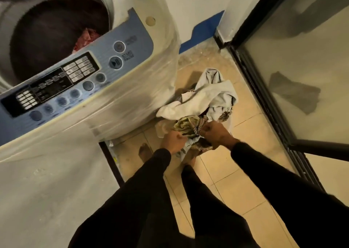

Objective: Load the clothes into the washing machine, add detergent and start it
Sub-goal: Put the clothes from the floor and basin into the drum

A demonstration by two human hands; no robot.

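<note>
Both hands were down at the pile of clothes (207, 104) on the floor (236, 181), just beside the front right corner of the washer (94, 100). The left hand (174, 141) had its fingers curled round the near edge of the bundle, and the right hand (214, 132) was clamped on a patterned, striped piece in the middle. A white garment (211, 94) lay draped over the far side of the pile, loose and apart from either grip. The drum (49, 38) stood open, with some reddish cloth (86, 40) already inside. The step looked like gathering another load to lift across. To do it well, the hands needed to scoop under the bundle rather than pull at single corners, so that trailing sleeves did not drag on the floor or catch on the control panel (75, 77). The white piece would likely slip off unless tucked in first. The lift should clear the panel's raised edge before dropping the load into the drum.
</note>
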